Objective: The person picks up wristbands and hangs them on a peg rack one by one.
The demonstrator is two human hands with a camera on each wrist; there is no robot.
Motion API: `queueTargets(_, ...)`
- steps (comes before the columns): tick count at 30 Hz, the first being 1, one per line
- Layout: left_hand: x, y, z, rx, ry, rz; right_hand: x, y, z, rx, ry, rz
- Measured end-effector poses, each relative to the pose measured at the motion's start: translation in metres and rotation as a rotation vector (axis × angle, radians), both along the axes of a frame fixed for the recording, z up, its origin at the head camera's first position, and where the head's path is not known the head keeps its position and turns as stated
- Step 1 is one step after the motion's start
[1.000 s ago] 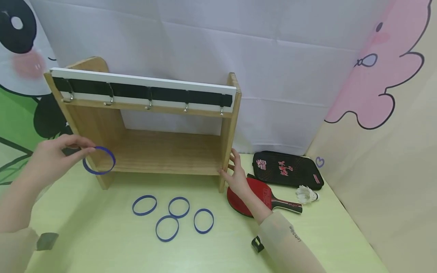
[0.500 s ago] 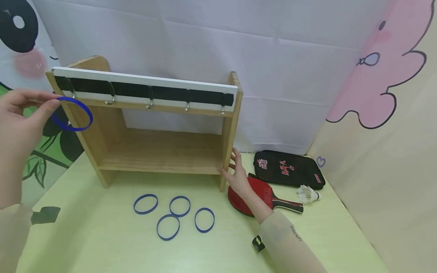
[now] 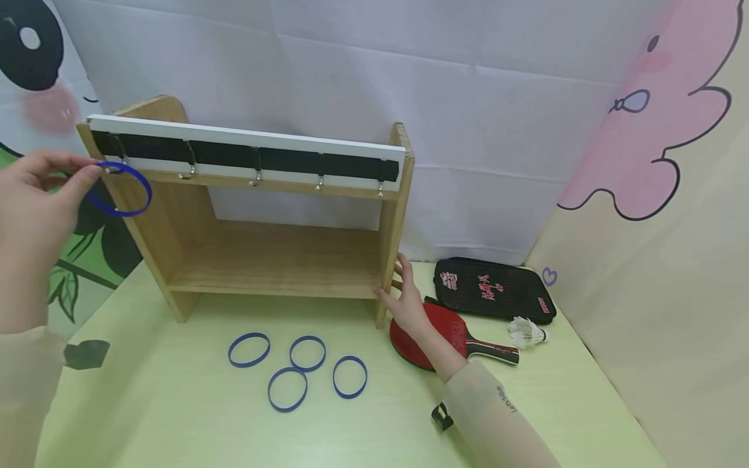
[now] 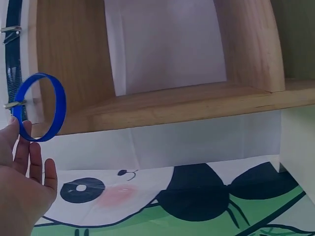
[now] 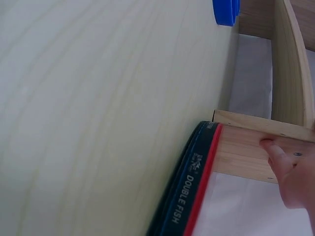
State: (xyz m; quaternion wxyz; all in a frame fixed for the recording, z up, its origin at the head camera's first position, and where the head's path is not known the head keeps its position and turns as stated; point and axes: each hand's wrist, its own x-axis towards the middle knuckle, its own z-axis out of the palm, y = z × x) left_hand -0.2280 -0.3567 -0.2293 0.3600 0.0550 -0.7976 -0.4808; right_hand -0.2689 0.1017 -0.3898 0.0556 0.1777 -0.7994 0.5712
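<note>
Raised left hand (image 3: 38,195) is pinching a ring (image 4: 60,105), spread right hand (image 3: 407,304) touching the rack (image 3: 287,260); right-wrist view alone is showing “DOUBLE FISH” lettering (image 5: 183,196).

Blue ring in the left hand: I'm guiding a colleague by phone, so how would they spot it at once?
On the pale green table stands a wooden shelf with a row of metal hooks along its top front. At the row's left end, the person's left hand pinches a blue ring. Four similar rings lie on the table; only this one is held up.
</note>
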Motion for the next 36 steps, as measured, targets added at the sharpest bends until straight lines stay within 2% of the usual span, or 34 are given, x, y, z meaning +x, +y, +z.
queueTargets(3,-0.002,-0.004,-0.005,0.010,-0.029,0.000,-0.006,0.001,-0.006,-0.009,0.000,0.000)
queueTargets(8,-0.002,-0.005,-0.010,0.005,-0.026,0.005,-0.022,0.003,-0.026,-0.007,0.008,-0.010)
queueTargets(12,0.001,-0.003,-0.008,0.013,-0.036,0.007,-0.023,0.003,-0.030,-0.005,0.013,-0.026)
queueTargets(15,0.005,0.003,-0.007,0.010,-0.019,0.032,-0.022,0.002,-0.030,-0.017,0.016,-0.024)
queueTargets(18,0.010,0.016,-0.004,-0.002,0.036,0.067,-0.021,0.002,-0.029,-0.022,0.024,-0.017)
queueTargets(23,0.020,0.039,0.002,-0.089,0.104,0.096,-0.021,0.002,-0.027,-0.018,0.023,-0.014)
queueTargets(25,0.023,0.046,0.002,-0.139,0.109,0.076,-0.019,0.002,-0.024,-0.018,0.012,-0.010)
queueTargets(29,0.031,0.061,-0.001,-0.212,0.101,-0.006,-0.011,0.001,-0.013,-0.011,0.007,-0.005)
queueTargets(32,0.035,0.071,-0.009,-0.270,0.074,-0.063,-0.013,0.001,-0.017,-0.006,0.012,-0.016)
queueTargets(36,0.037,0.081,-0.025,-0.346,-0.024,-0.126,-0.023,0.003,-0.029,-0.013,0.020,-0.025)
